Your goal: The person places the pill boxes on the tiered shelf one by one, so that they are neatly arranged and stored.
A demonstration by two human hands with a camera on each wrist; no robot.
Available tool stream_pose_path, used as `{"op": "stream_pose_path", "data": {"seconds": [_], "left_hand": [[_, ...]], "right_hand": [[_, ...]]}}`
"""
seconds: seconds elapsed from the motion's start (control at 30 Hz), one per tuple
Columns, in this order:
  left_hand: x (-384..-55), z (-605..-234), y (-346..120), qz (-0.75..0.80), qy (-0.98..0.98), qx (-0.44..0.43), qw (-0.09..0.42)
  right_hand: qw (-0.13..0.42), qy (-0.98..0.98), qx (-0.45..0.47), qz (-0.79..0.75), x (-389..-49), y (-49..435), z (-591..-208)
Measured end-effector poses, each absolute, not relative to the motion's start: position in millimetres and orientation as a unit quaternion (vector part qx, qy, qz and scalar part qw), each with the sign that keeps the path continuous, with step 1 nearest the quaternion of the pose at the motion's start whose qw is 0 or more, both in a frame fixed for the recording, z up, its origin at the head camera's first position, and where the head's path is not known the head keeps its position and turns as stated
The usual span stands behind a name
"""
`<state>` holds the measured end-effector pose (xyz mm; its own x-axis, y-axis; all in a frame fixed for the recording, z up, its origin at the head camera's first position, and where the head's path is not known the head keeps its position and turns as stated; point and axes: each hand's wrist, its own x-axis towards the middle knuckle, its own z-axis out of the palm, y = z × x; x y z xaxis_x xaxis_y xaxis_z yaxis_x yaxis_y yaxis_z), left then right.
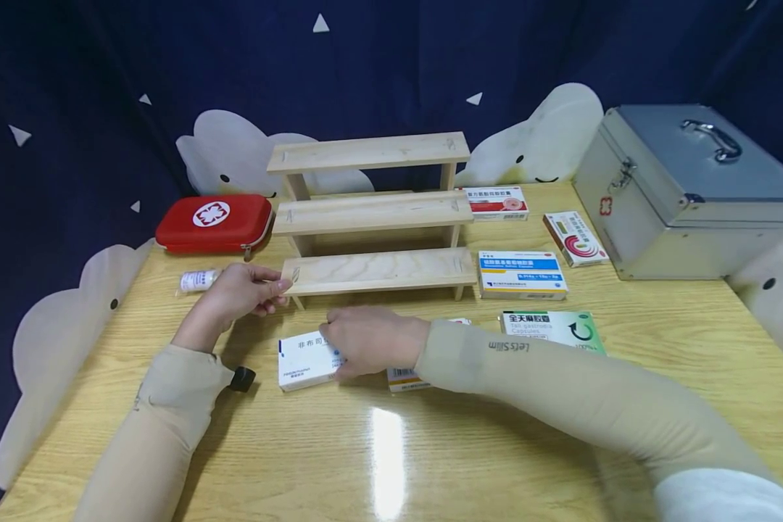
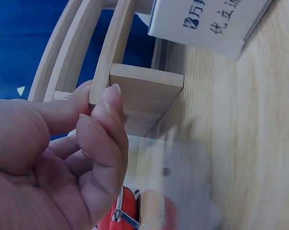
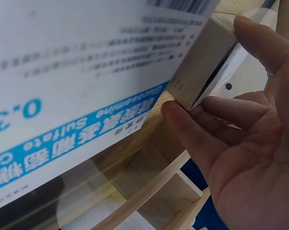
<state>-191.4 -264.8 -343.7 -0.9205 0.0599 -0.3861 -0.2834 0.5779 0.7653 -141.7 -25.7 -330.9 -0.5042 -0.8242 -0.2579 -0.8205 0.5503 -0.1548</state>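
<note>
A three-tier wooden step shelf (image 1: 378, 268) stands on the table. My left hand (image 1: 248, 290) pinches the left end of its lowest board (image 2: 113, 52) between thumb and fingers. My right hand (image 1: 372, 339) grips the right end of a white medicine box (image 1: 303, 362) in front of the shelf; its fingers and thumb hold the box's end (image 3: 202, 62) in the right wrist view. Under my right wrist lies another medicine box (image 1: 404, 378), mostly hidden by the sleeve. A blue-and-white capsule box (image 3: 77, 96) fills much of the right wrist view.
A red zipped first-aid case (image 1: 215, 223) and a small white bottle (image 1: 198, 280) are on the left. Right of the shelf lie a blue-and-white box (image 1: 522, 275), a green-and-white box (image 1: 561, 328) and red-and-white boxes (image 1: 576, 239). A silver metal case (image 1: 685, 196) stands at the back right.
</note>
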Motion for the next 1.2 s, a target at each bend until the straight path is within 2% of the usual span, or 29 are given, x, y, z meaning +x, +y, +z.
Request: {"op": "stream_pose_path", "data": {"seconds": [0.43, 0.9, 1.2], "left_hand": [[-192.7, -342.9, -265.1, 0.461, 0.867, -0.045, 0.183], [-192.7, -343.3, -266.9, 0.469, 0.864, -0.03, 0.18], [-190.1, -344.8, -266.9, 0.483, 0.855, -0.027, 0.188]], "right_hand": [[0.134, 0.867, -0.479, -0.033, -149.6, -25.4, -318.8], [0.084, 0.877, -0.463, -0.1, -175.7, -3.1, -244.5], [0.054, 0.884, -0.43, -0.178, -217.4, 6.0, -194.5]]}}
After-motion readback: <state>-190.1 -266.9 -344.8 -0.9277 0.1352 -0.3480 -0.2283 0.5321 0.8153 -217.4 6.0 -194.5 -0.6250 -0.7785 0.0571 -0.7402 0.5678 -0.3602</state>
